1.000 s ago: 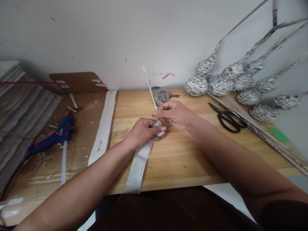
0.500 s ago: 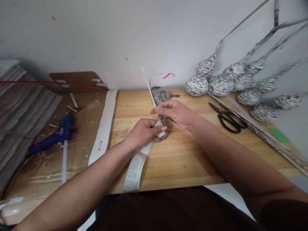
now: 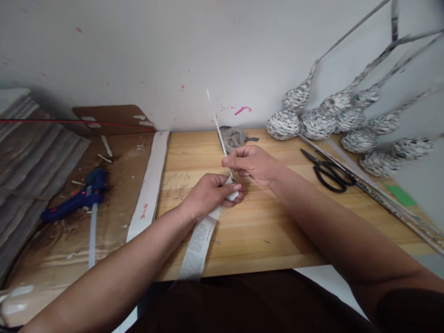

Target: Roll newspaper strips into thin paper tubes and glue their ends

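A long strip of printed paper (image 3: 198, 243) runs from the near table edge up to my hands. My left hand (image 3: 209, 194) is closed around it where it narrows. Above that, the strip is rolled into a thin paper stick (image 3: 215, 121) that points up and away towards the wall. My right hand (image 3: 252, 163) pinches this stick just above the left hand. Both hands hover low over the wooden tabletop (image 3: 263, 231).
Black scissors (image 3: 328, 171) lie to the right. Several paper-wound balls on long stems (image 3: 314, 121) lean against the wall at the back right. A grey cloth (image 3: 233, 136) sits behind my hands. A blue glue gun (image 3: 78, 196) rests on cardboard at the left, beside a white strip (image 3: 150, 185).
My hands have shifted only slightly; the left hand has moved a little right along the strip, and the stick's tip sits a little higher.
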`<state>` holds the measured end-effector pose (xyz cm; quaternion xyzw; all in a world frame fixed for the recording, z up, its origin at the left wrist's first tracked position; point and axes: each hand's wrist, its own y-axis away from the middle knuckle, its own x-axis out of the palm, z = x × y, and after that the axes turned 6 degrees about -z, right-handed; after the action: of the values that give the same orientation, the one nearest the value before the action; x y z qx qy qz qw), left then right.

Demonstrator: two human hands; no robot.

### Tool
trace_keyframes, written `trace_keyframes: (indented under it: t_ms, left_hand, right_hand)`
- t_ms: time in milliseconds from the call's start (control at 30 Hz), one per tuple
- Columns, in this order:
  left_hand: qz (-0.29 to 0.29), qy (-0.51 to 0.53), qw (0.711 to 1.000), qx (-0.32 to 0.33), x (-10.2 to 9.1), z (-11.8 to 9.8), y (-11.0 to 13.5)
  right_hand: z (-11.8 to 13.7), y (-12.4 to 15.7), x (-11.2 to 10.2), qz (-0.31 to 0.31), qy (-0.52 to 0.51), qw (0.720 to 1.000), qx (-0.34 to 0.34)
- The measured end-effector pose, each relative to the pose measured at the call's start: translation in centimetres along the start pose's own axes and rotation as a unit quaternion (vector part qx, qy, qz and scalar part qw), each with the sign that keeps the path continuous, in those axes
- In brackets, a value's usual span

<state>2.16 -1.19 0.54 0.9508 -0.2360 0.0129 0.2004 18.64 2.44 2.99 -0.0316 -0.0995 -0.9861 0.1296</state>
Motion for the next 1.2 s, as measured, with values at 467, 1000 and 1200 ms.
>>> trace_keyframes:
  t_ms: [467,1000,1200]
  left_hand:
    - [0.011,0.001,1.000,0.003,-0.02,0.02,0.03]
    - [0.009,0.005,1.000,-0.002,0.22,-0.23,0.21]
    - [0.016,0.004,1.000,-0.004,0.19,-0.25,0.24]
  right_hand:
    - [0.25,0.17,-0.13,0.024,0.044,0.999,-0.017]
    - [0.11,0.04,-0.33,-0.011,0.013,1.000,-0.010]
    - [0.13,0.11,-0.28,0.021,0.035,0.999,0.004]
